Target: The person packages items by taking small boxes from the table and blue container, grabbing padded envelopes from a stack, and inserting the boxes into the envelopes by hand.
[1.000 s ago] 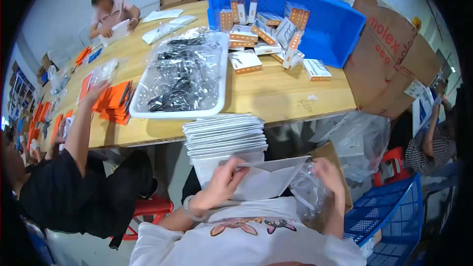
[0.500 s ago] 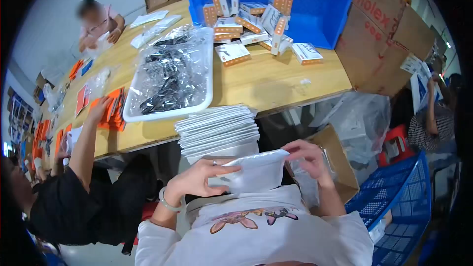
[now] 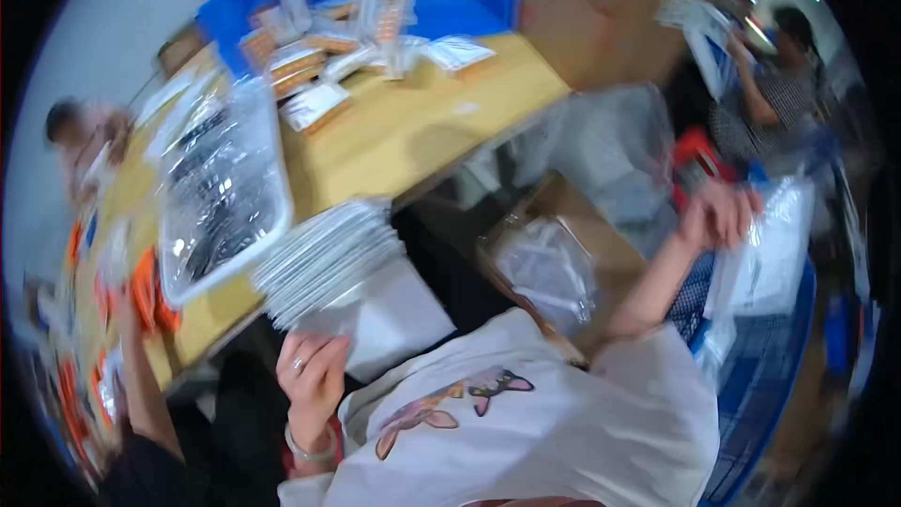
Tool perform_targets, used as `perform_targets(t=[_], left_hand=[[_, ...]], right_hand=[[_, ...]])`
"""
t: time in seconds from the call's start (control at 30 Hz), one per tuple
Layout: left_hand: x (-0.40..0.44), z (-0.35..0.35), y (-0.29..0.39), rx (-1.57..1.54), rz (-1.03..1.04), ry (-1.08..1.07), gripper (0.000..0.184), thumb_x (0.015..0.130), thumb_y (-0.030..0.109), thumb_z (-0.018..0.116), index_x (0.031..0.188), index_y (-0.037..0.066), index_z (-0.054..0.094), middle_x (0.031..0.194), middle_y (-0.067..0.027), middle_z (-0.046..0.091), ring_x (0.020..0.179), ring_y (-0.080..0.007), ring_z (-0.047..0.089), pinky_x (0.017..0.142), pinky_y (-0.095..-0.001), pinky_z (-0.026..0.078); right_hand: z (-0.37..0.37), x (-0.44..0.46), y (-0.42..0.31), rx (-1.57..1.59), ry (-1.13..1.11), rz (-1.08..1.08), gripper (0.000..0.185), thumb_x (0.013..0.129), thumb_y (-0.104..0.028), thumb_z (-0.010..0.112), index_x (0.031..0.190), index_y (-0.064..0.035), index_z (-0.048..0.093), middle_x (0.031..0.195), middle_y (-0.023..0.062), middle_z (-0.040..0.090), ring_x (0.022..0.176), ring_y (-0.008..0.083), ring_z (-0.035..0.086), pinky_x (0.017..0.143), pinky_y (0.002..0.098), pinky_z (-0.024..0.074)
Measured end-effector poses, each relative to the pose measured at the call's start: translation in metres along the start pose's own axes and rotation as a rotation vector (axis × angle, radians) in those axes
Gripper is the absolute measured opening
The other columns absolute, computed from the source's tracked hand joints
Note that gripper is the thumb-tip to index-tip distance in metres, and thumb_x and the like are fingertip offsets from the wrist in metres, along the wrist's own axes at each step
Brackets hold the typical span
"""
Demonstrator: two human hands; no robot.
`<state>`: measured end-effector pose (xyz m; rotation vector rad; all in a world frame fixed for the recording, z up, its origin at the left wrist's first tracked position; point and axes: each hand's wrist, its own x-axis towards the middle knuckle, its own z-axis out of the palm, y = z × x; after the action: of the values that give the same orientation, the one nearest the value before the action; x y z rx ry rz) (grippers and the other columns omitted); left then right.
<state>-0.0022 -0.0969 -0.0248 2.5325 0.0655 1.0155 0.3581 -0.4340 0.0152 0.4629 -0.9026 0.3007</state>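
Observation:
My right hand (image 3: 718, 216) is stretched out to the right, fingers bent at the edge of a flat white packet in clear plastic (image 3: 774, 244). That packet hangs over the blue plastic basket (image 3: 751, 394). Close to my body, my left hand (image 3: 314, 371) has curled fingers beside a stack of thin white packets (image 3: 328, 258). Whether it grips an edge there is hidden. Below the stack lies a white flat surface (image 3: 404, 319).
A white tray (image 3: 282, 211) of bagged black items and a blue bin (image 3: 450, 0) with small orange-and-white boxes (image 3: 314, 103) stand on the wooden table (image 3: 375, 155). An open carton (image 3: 610, 235) holds clear plastic. Other people work left, behind and right.
My hands have parted. The right one has swung far right with the white packet to the basket; the left one has dropped back beside the stack. The view has turned right.

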Motion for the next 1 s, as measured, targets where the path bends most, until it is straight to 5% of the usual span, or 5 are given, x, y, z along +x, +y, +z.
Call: perform_targets(t=[0.23, 0.33, 0.43, 0.83, 1.0], left_hand=[[0.015, 0.045, 0.015, -0.797, -0.425, -0.121, 0.045, 0.08, 0.0, 0.058, 0.125, -0.003, 0.055, 0.115, -0.0145, 0.062, 0.096, -0.0257, 0.06, 0.085, -0.0329, 0.048], [0.043, 0.069, 0.016, -1.223, -0.636, -0.248, 0.053, 0.098, 0.027, 0.044, 0.143, 0.0, 0.04, 0.137, -0.0178, 0.05, 0.122, -0.0295, 0.051, 0.101, -0.0376, 0.041], [0.052, 0.076, 0.002, -1.518, -0.613, -0.335, 0.059, 0.097, 0.041, 0.042, 0.141, 0.002, 0.044, 0.135, -0.0135, 0.053, 0.117, -0.0239, 0.053, 0.099, -0.0351, 0.039], [0.044, 0.057, -0.01, -0.769, -0.731, -0.457, 0.03, 0.089, 0.012, 0.06, 0.117, 0.001, 0.06, 0.099, -0.007, 0.065, 0.086, -0.014, 0.055, 0.08, -0.0238, 0.044], [0.033, 0.062, -0.008, -0.79, -0.79, -0.318, 0.015, 0.091, 0.01, 0.056, 0.103, 0.002, 0.059, 0.091, -0.0038, 0.062, 0.082, -0.0112, 0.052, 0.077, -0.0225, 0.042]], right_hand=[[-0.047, -0.055, 0.013, -1.069, 0.025, 0.318, 0.031, 0.082, -0.024, 0.07, 0.093, 0.0041, 0.064, 0.059, 0.0066, 0.058, 0.038, 0.0139, 0.044, 0.047, 0.0215, 0.0373], [-0.025, -0.056, 0.04, -1.577, -0.073, 0.898, 0.049, 0.075, -0.022, 0.076, 0.115, -0.0008, 0.057, 0.076, 0.0101, 0.066, 0.067, 0.0193, 0.061, 0.064, 0.0248, 0.0467], [-0.023, -0.048, 0.098, -1.581, -0.565, 1.086, 0.042, 0.071, -0.015, 0.077, 0.107, -0.0028, 0.061, 0.079, 0.0063, 0.065, 0.067, 0.0177, 0.058, 0.067, 0.0253, 0.0462], [-0.059, -0.098, 0.148, -1.145, 0.027, 1.126, 0.023, 0.077, -0.01, 0.074, 0.098, -0.0055, 0.066, 0.078, 0.0022, 0.065, 0.067, 0.0154, 0.056, 0.066, 0.0247, 0.0455], [-0.061, -0.108, 0.126, -1.656, -0.028, 1.449, 0.03, 0.083, -0.016, 0.071, 0.111, -0.0077, 0.063, 0.086, 0.0053, 0.066, 0.07, 0.0146, 0.057, 0.068, 0.0248, 0.0465]])
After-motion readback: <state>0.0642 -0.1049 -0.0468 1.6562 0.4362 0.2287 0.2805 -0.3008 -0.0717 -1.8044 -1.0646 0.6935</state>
